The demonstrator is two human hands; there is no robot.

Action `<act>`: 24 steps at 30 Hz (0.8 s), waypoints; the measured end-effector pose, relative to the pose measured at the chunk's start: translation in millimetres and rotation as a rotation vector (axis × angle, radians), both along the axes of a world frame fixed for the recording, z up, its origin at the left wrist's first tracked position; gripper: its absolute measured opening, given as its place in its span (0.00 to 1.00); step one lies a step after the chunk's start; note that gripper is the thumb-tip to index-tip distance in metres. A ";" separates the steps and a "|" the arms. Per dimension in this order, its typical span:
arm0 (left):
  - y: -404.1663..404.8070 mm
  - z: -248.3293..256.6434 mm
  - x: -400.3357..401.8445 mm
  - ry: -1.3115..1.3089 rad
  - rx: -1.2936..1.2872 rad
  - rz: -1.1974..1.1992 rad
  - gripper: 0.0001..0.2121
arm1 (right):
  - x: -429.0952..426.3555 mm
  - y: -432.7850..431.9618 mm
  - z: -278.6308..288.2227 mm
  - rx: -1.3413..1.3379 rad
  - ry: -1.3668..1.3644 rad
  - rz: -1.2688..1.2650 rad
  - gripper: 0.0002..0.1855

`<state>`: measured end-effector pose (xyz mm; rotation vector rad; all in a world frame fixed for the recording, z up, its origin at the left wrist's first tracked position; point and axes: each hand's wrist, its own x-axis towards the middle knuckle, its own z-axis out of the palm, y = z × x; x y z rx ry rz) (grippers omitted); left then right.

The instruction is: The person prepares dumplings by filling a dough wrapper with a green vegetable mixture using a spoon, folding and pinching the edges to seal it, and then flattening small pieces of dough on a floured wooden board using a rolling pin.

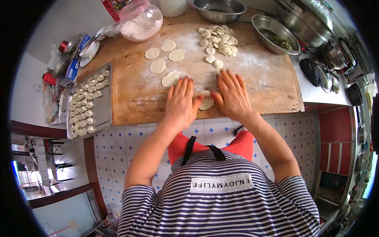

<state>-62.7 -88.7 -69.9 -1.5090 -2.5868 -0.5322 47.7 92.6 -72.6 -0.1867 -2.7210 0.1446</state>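
My left hand [181, 102] lies palm down, fingers stretched forward, its fingertips beside an oval dough wrapper [170, 79]. Opposite it, my right hand [234, 96] is also palm down with the fingers spread. Between the two thumbs lies a flattened dough round [206, 103] near the board's front edge. A blurred, wood-coloured bar seems to cross this round; whatever is under the palms is hidden. Several rolled wrappers [157, 66] lie beyond my left hand. Beyond my right hand is a pile of small flattened dough pieces [225, 41], with a few loose ones [218, 64] nearest.
At left, a metal tray [103, 118] holds rows of filled dumplings [81, 114]. A plastic jar of flour [141, 25], a steel bowl [219, 11] and a steel basin [260, 38] with chopped greens [282, 43] stand along the back of the floured wooden board [133, 100].
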 end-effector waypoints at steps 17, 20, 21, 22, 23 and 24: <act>-2.4 6.6 14.8 -0.164 0.252 -0.177 0.21 | 37.8 -12.8 -2.5 -0.154 -0.004 0.128 0.27; 5.5 13.9 6.1 -0.394 0.201 -0.223 0.18 | 32.2 -11.0 -1.5 -0.166 0.004 0.133 0.26; 7.5 14.3 3.7 -0.409 0.201 -0.246 0.16 | 31.1 -10.9 -1.7 -0.187 0.007 0.130 0.26; 9.0 14.5 1.5 -0.425 0.202 -0.270 0.15 | 30.4 -10.1 -1.8 -0.188 0.010 0.130 0.26; 9.6 14.3 -1.1 -0.422 0.201 -0.270 0.15 | 29.7 -9.3 -1.8 -0.193 0.014 0.137 0.25; 10.3 14.3 -4.4 -0.473 0.190 -0.290 0.14 | 28.8 -8.0 -1.7 -0.198 0.019 0.143 0.25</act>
